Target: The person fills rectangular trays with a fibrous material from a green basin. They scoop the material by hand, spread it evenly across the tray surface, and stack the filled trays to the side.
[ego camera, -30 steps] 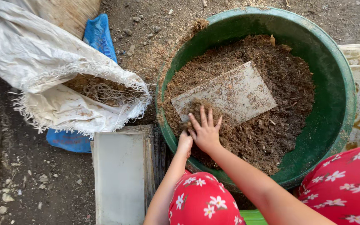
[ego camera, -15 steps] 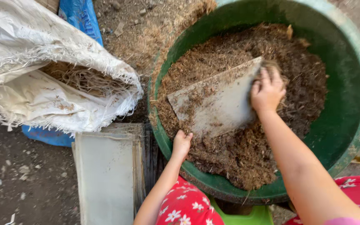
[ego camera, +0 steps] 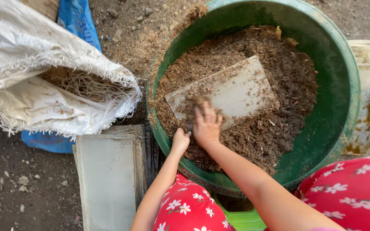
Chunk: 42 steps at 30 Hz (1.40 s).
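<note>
— How many things?
— One green tub (ego camera: pixel 343 107) of brown fibre (ego camera: pixel 287 85), one pale flat board (ego camera: pixel 236 90) lying on it.
— Hands?
— Right hand (ego camera: pixel 206 126) palm-down, fingers spread at the board's near edge; left hand (ego camera: pixel 180 141) clenched on the tub's rim.

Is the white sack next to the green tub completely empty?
No, the open mouth of the white sack shows a mass of brown, stringy fibre inside it, to the left of the green tub.

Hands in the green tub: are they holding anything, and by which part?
The left hand grips the green tub by its near rim. The right hand presses brown fibre onto the flat pale board, gripping nothing clearly.
</note>
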Each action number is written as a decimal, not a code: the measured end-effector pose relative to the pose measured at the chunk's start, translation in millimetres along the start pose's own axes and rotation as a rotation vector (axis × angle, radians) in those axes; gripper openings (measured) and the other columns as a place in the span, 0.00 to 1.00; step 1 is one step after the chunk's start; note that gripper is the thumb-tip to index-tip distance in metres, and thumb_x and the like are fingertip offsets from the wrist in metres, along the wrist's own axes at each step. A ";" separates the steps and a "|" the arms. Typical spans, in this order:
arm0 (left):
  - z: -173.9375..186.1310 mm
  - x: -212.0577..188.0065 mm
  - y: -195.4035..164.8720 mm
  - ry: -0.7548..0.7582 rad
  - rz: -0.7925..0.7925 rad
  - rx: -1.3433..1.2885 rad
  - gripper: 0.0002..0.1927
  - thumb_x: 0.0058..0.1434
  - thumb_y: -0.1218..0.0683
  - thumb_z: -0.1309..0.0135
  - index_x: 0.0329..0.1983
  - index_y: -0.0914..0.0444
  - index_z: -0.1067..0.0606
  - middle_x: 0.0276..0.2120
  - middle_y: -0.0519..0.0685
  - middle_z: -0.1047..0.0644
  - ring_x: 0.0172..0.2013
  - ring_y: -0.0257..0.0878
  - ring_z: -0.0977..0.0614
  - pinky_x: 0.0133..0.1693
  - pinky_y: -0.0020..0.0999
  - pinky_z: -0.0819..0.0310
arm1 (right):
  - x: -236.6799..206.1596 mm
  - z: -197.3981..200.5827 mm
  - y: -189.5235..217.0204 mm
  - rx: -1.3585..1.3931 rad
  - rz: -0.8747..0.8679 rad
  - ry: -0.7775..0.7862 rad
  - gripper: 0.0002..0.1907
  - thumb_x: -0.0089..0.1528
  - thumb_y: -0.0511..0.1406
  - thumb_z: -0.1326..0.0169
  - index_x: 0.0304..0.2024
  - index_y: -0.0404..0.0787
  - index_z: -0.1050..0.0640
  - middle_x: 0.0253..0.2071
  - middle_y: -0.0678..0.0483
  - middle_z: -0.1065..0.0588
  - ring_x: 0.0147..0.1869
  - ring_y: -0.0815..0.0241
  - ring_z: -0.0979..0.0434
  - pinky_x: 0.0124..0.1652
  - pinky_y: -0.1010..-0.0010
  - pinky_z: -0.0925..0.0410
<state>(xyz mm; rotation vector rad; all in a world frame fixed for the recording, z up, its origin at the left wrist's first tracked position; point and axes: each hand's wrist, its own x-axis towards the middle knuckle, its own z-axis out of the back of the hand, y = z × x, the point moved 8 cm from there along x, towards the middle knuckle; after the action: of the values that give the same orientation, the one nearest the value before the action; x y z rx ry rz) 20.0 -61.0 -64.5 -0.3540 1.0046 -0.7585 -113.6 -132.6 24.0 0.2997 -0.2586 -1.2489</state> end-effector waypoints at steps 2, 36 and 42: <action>2.2 1.3 -5.5 0.009 -0.045 -0.061 0.09 0.64 0.57 0.49 0.40 0.68 0.32 0.32 0.55 0.25 0.32 0.47 0.24 0.38 0.46 0.29 | -3.0 1.2 18.4 0.010 0.144 0.010 0.29 0.66 0.44 0.48 0.71 0.52 0.32 0.80 0.48 0.49 0.81 0.49 0.56 0.71 0.38 0.60; -2.9 -9.9 -13.8 0.065 0.103 -0.037 0.19 0.69 0.48 0.45 0.38 0.72 0.31 0.28 0.59 0.26 0.29 0.51 0.24 0.35 0.48 0.29 | 122.4 52.3 -14.5 -0.130 0.135 0.193 0.36 0.63 0.43 0.51 0.74 0.55 0.41 0.79 0.55 0.51 0.81 0.52 0.60 0.71 0.41 0.70; 2.4 -13.7 -22.0 0.051 0.105 -0.089 0.18 0.66 0.49 0.43 0.35 0.68 0.32 0.26 0.56 0.27 0.26 0.47 0.25 0.33 0.47 0.30 | 152.7 118.1 -158.4 0.075 -0.465 0.092 0.33 0.68 0.44 0.57 0.76 0.55 0.45 0.79 0.51 0.55 0.82 0.50 0.60 0.73 0.45 0.66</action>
<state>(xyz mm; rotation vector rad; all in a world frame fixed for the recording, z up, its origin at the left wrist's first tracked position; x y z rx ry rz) 8.9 -66.7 -41.7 -0.3568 1.0988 -0.6317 -250.6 -333.3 81.4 0.5004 -0.1606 -1.6803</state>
